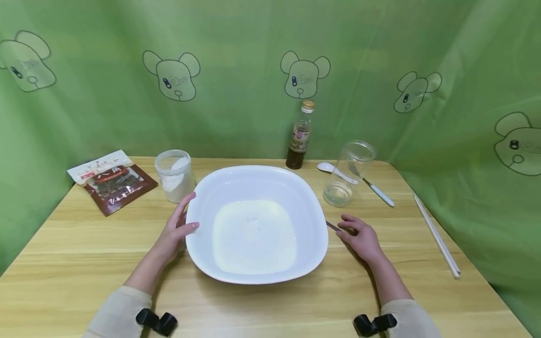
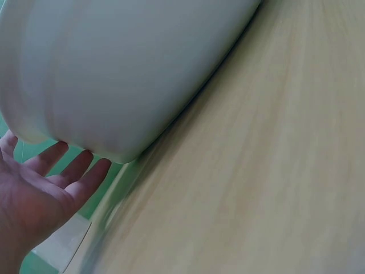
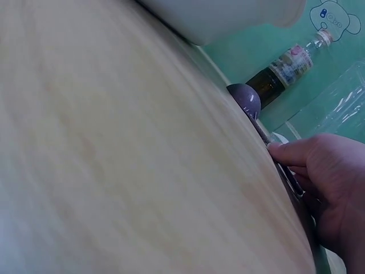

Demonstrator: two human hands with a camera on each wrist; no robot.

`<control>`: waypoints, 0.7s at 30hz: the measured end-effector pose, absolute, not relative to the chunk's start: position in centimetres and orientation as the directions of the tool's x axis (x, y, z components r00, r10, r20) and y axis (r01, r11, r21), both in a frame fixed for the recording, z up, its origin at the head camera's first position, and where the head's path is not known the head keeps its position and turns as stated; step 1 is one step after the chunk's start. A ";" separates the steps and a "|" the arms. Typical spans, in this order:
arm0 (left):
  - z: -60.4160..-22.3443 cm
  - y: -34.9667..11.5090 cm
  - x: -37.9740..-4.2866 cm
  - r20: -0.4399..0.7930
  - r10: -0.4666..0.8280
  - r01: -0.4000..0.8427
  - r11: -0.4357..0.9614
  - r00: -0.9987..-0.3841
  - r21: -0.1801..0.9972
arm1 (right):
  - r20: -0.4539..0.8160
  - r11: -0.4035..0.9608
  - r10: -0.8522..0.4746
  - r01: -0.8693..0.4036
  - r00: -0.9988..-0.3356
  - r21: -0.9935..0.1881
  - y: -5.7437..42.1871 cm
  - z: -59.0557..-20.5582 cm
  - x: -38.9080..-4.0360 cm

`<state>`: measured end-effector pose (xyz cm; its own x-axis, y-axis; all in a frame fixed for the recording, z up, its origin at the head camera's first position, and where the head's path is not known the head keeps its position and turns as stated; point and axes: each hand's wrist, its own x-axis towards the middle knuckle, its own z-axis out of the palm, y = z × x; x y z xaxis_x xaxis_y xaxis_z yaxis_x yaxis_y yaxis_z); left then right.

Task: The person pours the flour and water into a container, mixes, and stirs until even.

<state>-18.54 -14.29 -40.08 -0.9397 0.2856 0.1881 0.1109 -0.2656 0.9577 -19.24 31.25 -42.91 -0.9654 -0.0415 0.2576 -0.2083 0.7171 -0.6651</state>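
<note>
A white basin [image 1: 253, 180] with rounded corners sits at the middle of the table. My left hand [image 1: 172, 231] holds its left side, thumb at the rim and the other fingers against the outer wall. Those fingertips touch the basin's wall [image 2: 114, 74] in the left wrist view. Right of the basin, my right hand [image 1: 359, 238] pinches the handle of a dark spoon [image 1: 332, 226]. Its rounded bowl is hidden behind the basin in the head view, but the right wrist view shows the spoon [image 3: 246, 98] low over the wooden surface.
Left of the basin are a brown food packet [image 1: 120, 185] and a jar of white powder [image 1: 176, 183]. Behind stands a sauce bottle [image 1: 299, 141]. To the right are a clear jar [image 1: 338, 192], a white spoon [image 1: 326, 166], a blue-handled knife [image 1: 382, 195] and white chopsticks [image 1: 437, 237].
</note>
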 end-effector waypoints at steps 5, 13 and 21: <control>-40.0 -14.3 -18.5 0.190 0.285 0.113 -0.266 -0.939 0.957 | 0.319 0.743 -0.013 -0.223 -0.948 -0.631 31.5 -43.2 -19.4; -40.0 -14.3 -18.5 0.185 0.286 0.111 -0.255 -0.940 0.961 | 0.335 0.754 0.035 -0.195 -0.942 -0.627 31.5 -43.3 -19.2; -40.0 -14.2 -18.5 0.182 0.278 0.110 -0.254 -0.943 0.961 | 0.352 0.760 0.027 -0.209 -0.936 -0.615 31.6 -43.4 -19.2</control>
<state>-18.47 -14.24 -40.01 -0.9432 0.2783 0.1816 0.1100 -0.2544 0.9608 -19.24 31.62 -43.36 -0.9356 0.0270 0.3521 -0.2094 0.7605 -0.6147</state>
